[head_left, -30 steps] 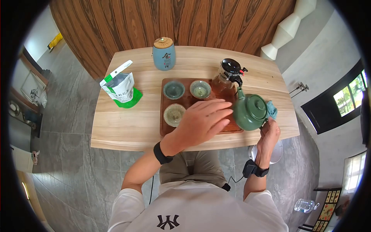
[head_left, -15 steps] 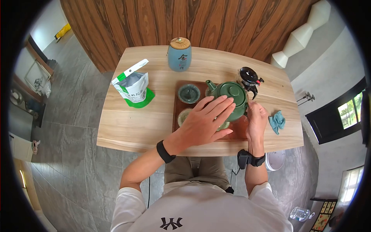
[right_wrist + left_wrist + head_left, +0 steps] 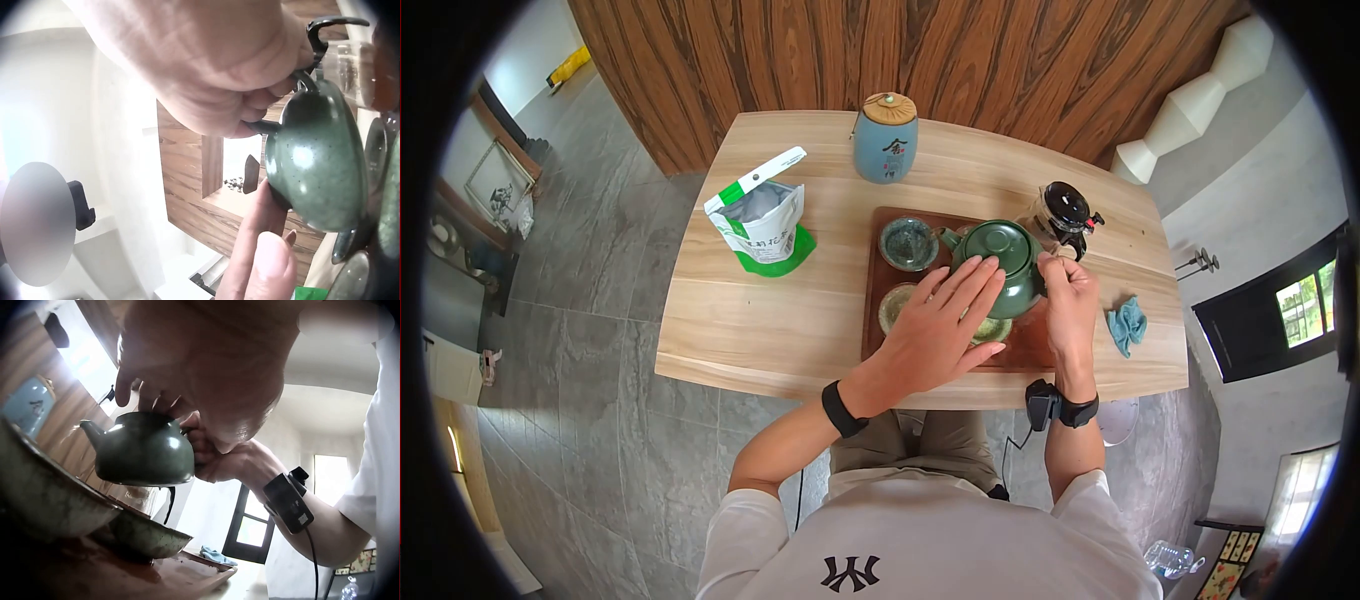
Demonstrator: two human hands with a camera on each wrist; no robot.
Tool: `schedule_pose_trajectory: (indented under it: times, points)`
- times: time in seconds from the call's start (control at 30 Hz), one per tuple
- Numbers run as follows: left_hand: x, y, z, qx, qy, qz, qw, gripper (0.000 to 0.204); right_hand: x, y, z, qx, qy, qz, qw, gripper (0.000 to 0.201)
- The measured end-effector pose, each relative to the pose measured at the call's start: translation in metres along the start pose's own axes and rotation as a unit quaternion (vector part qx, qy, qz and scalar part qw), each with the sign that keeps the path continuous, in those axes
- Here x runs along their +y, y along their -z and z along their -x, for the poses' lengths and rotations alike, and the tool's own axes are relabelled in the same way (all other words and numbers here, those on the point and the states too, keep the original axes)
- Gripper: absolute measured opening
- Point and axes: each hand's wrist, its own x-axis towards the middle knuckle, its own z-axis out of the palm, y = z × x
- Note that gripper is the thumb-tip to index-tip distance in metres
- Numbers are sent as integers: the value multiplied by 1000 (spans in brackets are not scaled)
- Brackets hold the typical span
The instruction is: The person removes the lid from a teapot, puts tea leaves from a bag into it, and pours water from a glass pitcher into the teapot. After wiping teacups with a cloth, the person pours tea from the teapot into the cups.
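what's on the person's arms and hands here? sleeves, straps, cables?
Both hands bare, no gloves. Left hand: a plain black band on the wrist. Right hand: a black strap carrying a boxy black unit on the wrist, with a thin black cable trailing from it. White short sleeves end above the elbows; the shirt has a black logo.

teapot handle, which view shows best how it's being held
The right wrist view: the right hand curls round the green teapot handle. The left wrist view shows the grip side-on; the head view mostly hides the handle behind the hand.
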Motion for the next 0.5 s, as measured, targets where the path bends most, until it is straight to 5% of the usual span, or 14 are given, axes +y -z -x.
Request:
schedule_pose_trajectory:
  times: [0.5]
  points:
    - [2,5,-1,12,3,-4,1000,72,-12,-3,4,9,-5,-6,1000,32]
